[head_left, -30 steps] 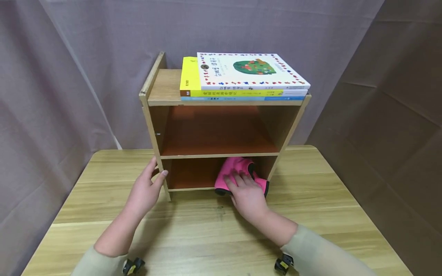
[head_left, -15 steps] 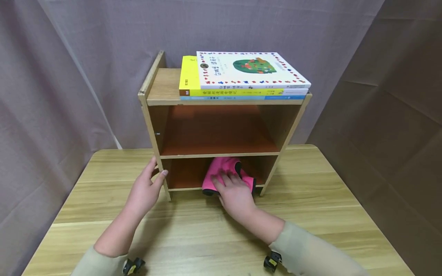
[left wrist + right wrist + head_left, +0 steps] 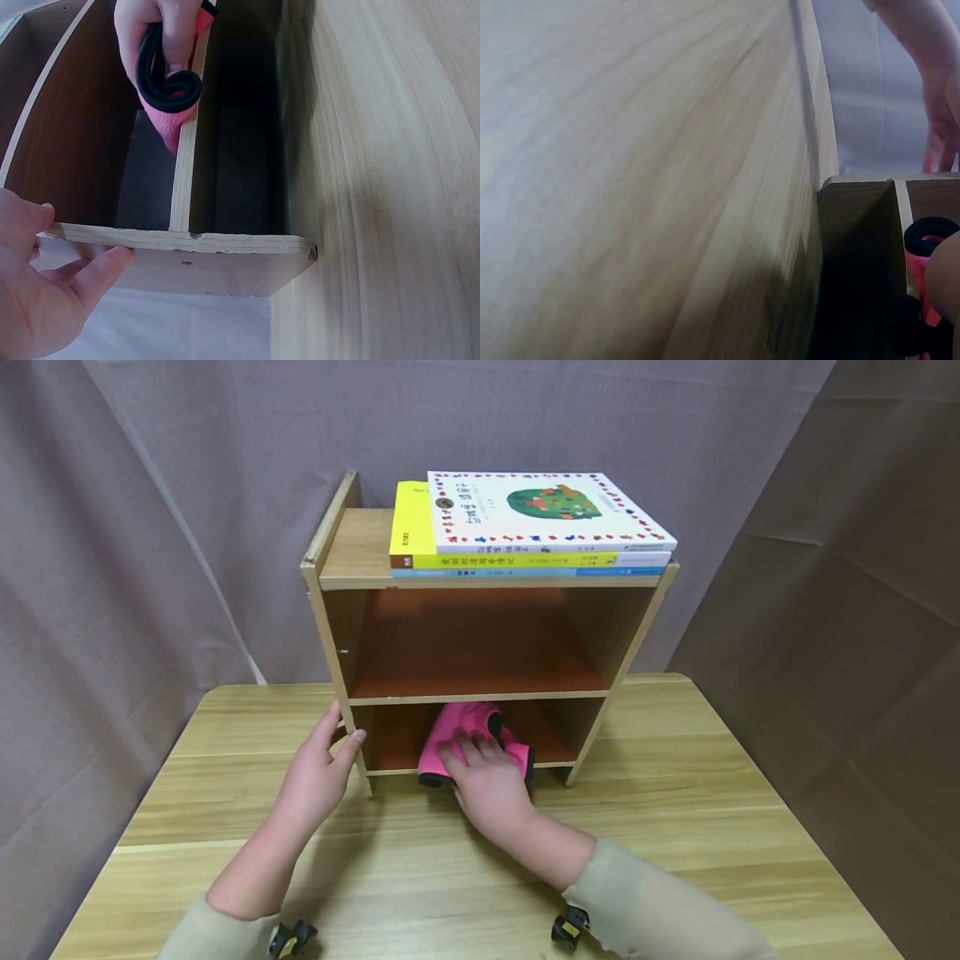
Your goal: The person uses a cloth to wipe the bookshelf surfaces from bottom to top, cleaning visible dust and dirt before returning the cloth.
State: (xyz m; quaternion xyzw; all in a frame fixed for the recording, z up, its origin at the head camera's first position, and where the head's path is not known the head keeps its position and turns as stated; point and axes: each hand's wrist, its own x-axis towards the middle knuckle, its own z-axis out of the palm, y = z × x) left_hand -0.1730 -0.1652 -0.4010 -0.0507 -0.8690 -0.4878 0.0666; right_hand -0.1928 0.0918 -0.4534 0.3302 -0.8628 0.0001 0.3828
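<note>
A small wooden bookshelf (image 3: 480, 697) stands on the table, its lower compartment facing me. My left hand (image 3: 318, 768) holds the shelf's left side panel, thumb at the front edge and fingers around the outer face, as the left wrist view also shows. A folded pink cloth (image 3: 441, 750) with black edging lies over the lower board's front edge. My right hand (image 3: 491, 793) grips it from above, fingers spread over the fabric. In the left wrist view the cloth's black edge (image 3: 161, 90) curls into a roll beside the thumb.
On the shelf top lie stacked books: a white one (image 3: 555, 514) uppermost, a yellow one (image 3: 411, 518) below it and a blue one underneath. The middle board sits just above the right hand. Grey curtain (image 3: 187, 527) hangs behind the wooden table (image 3: 420, 877).
My right hand has slid left along the lower board with the pink cloth, from the right end toward the middle. The left hand stays on the side panel.
</note>
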